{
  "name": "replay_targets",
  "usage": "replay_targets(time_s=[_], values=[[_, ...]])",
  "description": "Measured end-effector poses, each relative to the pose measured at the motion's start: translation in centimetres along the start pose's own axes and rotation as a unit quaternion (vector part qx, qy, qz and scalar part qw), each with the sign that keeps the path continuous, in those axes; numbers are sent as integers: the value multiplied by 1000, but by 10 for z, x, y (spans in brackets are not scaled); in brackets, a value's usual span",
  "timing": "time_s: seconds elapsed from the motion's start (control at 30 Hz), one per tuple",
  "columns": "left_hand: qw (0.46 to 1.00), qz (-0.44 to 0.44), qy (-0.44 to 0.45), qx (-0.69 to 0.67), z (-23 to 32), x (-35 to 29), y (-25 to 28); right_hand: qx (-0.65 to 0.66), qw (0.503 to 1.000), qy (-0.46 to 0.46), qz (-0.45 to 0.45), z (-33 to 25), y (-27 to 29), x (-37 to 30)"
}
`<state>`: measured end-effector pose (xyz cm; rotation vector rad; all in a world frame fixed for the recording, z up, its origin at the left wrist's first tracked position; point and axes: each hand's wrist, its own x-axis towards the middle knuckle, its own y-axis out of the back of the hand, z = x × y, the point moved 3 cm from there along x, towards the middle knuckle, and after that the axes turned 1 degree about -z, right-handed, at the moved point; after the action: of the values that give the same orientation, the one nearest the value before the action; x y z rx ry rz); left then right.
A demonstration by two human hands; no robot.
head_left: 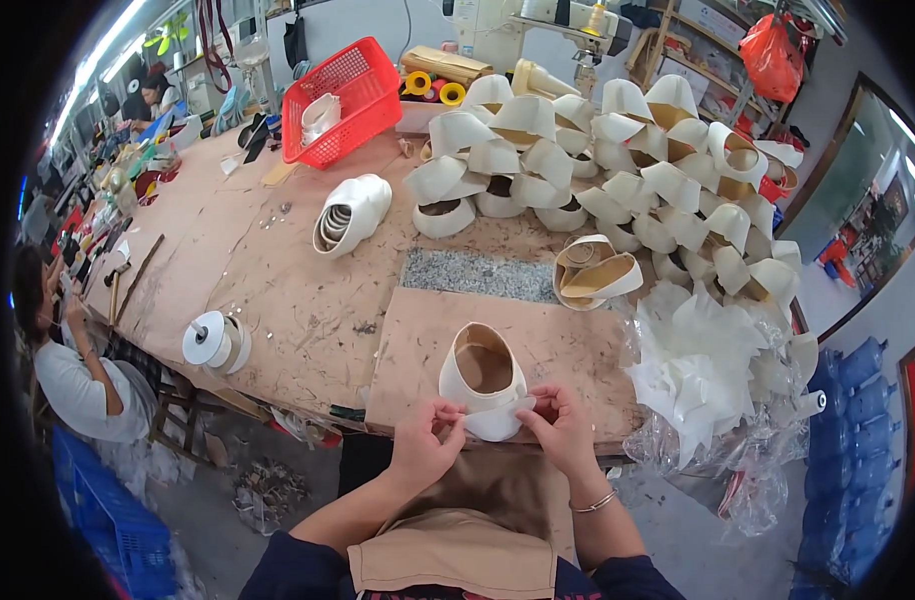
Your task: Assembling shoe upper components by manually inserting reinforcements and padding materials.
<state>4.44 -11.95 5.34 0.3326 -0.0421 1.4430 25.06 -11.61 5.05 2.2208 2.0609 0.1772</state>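
A cream shoe upper (460, 362) stands at the table's near edge, its tan-lined opening facing up. Across its near end lies a thin white curved piece (500, 415), pinched at its two ends. My left hand (428, 440) grips the left end between thumb and fingers. The right end is held by my right hand (565, 425), thumb and forefinger closed on it. Where the white piece meets the upper, I cannot tell whether it is stuck or only resting.
Many cream uppers (538, 170) are heaped at the back right. White sheets in clear plastic (693, 365) lie to the right. A red basket (363, 80), nested white pieces (363, 205) and a white spool (213, 342) stand farther left. Another person (83, 385) sits at left.
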Motion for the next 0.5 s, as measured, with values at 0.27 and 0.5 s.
replay_targets(time_s=[0.27, 0.5], values=[[897, 135, -185, 379, 21, 8, 9, -295, 928, 195, 116, -26, 4, -2], [818, -149, -221, 511, 48, -22, -67, -365, 875, 314, 47, -31, 10, -24]])
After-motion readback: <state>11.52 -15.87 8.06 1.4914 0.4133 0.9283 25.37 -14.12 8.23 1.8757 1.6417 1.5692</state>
